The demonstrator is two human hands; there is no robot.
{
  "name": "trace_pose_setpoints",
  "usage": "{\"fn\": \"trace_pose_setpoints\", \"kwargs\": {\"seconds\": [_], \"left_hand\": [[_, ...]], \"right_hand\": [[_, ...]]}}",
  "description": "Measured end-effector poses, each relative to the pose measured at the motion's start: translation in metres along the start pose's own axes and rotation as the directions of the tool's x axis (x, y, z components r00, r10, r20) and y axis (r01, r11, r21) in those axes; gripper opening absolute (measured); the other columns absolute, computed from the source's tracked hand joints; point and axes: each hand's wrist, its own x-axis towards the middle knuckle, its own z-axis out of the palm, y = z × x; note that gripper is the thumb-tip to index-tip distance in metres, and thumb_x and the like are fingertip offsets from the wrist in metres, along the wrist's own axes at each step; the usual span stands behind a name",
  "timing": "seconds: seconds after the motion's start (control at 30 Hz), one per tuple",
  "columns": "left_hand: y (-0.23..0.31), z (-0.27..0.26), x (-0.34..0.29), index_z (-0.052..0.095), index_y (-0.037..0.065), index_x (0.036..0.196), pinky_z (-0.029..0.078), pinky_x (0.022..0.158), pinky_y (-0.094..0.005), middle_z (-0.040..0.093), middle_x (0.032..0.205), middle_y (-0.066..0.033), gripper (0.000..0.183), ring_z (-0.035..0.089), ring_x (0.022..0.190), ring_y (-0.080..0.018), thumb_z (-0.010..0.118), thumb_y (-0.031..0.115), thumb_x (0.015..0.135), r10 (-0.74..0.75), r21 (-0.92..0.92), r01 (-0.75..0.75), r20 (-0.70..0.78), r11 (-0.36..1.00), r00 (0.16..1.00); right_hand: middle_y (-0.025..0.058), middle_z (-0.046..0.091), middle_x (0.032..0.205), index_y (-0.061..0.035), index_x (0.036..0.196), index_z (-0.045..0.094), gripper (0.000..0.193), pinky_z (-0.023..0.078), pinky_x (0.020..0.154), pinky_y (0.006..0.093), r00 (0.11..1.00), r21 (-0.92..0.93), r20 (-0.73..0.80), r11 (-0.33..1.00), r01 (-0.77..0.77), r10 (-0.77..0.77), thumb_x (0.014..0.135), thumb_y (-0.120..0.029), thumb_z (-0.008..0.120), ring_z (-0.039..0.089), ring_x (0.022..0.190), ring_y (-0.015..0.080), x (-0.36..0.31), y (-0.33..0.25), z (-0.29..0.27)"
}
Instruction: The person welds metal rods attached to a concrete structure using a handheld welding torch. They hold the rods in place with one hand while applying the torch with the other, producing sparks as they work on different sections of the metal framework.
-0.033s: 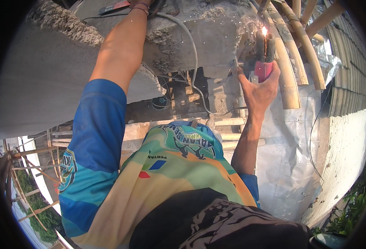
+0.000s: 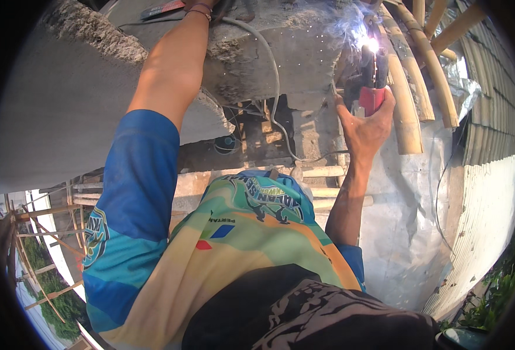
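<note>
My right hand (image 2: 367, 131) is closed around the red handle of a welding electrode holder (image 2: 372, 100). The holder's dark jaws point away from me, and a bright welding arc (image 2: 373, 45) glares at their far end. Blue-white smoke drifts left from the glare, which hides the metal there. My left arm reaches to the top edge, where only the back part of my left hand (image 2: 201, 3) shows. Its fingers are cut off by the frame, next to a dark bent metal piece (image 2: 215, 11) on the concrete.
A grey cable (image 2: 272, 64) loops down across the broken concrete slab (image 2: 304, 76). Bamboo poles (image 2: 406, 111) jut out beside my right hand, above crumpled metal sheeting (image 2: 409, 204). Left of the cable lies a flat red and grey item (image 2: 163, 10). Bamboo scaffolding (image 2: 41, 256) stands at far left.
The small orange-white flame at the holder's end has become a brighter blue-white arc with thicker smoke. Both arms have hardly moved.
</note>
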Motion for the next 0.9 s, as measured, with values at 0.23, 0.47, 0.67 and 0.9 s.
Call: {"fn": "trace_pose_setpoints", "kwargs": {"seconds": [0.23, 0.47, 0.67, 0.9], "left_hand": [[0.001, 0.000, 0.001, 0.077, 0.010, 0.108, 0.033, 0.109, -0.0576, 0.069, 0.125, -0.0123, 0.042, 0.043, 0.131, -0.0384, 0.070, 0.041, 0.080, -0.058, -0.035, 0.056, -0.076, 0.998, 0.995], [0.007, 0.005, 0.006, 0.078, 0.014, 0.108, 0.031, 0.112, -0.0564, 0.069, 0.125, -0.0103, 0.037, 0.042, 0.134, -0.0370, 0.071, 0.039, 0.081, -0.143, -0.097, 0.134, -0.102, 0.986, 0.984], [0.016, -0.012, 0.037, 0.075, 0.011, 0.113, 0.041, 0.107, -0.0515, 0.070, 0.125, -0.0117, 0.041, 0.051, 0.131, -0.0345, 0.070, 0.039, 0.083, -0.030, 0.083, 0.025, 0.064, 0.996, 0.997], [0.025, -0.030, 0.053, 0.075, 0.010, 0.115, 0.045, 0.102, -0.0498, 0.070, 0.124, -0.0130, 0.040, 0.057, 0.125, -0.0341, 0.069, 0.036, 0.084, 0.180, 0.300, -0.262, 0.277, 0.917, 0.944]], "right_hand": [[0.0145, 0.059, 0.115, 0.0022, 0.133, 0.047, 0.079, 0.052, 0.090, 0.0366, 0.978, 0.316, -0.059, 0.933, -0.173, 0.201, 0.071, -0.019, 0.091, 0.062, 0.103, 0.0232, -0.008, 0.012, -0.002], [0.0113, 0.052, 0.119, -0.0001, 0.153, 0.032, 0.086, 0.043, 0.098, 0.0410, 0.757, 0.768, -0.024, 0.496, -0.404, 0.653, 0.086, -0.042, 0.068, 0.054, 0.110, 0.0252, -0.085, 0.149, -0.079], [0.0226, 0.064, 0.114, 0.0052, 0.120, 0.060, 0.052, 0.045, 0.099, 0.0602, 0.375, 0.966, 0.236, -0.173, -0.194, 0.897, 0.078, -0.027, 0.058, 0.062, 0.106, 0.0384, -0.242, 0.281, -0.108], [0.0249, 0.066, 0.107, 0.0077, 0.118, 0.058, 0.050, 0.053, 0.093, 0.0533, 0.158, 0.941, 0.268, -0.223, -0.254, 0.950, 0.079, -0.023, 0.060, 0.068, 0.095, 0.0406, -0.387, 0.340, -0.087]]}}
